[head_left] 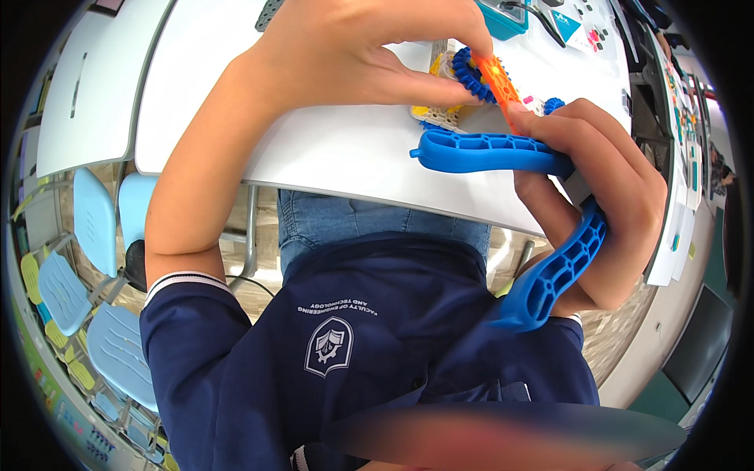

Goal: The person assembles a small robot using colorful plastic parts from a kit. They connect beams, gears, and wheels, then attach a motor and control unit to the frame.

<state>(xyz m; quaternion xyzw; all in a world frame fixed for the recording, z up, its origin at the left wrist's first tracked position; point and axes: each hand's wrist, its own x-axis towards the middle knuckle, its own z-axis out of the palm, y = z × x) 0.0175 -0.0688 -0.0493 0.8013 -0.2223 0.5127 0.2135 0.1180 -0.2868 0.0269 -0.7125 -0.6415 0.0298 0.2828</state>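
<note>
White lettering (338, 307) runs across your navy shirt (259, 377), upside down from this view, above a white shield crest (327, 346). A teal-and-white printed card (567, 27) lies toward the table's right edge. The white table (314, 149) is smooth, its near edge crossing in front of your jeans (369, 212); past its left edge stands another white table (102, 94), with light blue chairs (94, 224) nearby on a wood-patterned floor (267, 216).

Your left hand (353, 63) pinches a flat, perforated orange strip (500, 85) beside a blue toothed wheel (466, 77), thumb and forefinger close together. The strip is over the table, inside its near edge and toward the right; your right thumb meets its lower end. Your right hand (609, 169) is wrapped around a blue plastic tool (542, 161) with two curved, ribbed handles. Yellow-and-white pieces (436, 115) sit below the left thumb.
</note>
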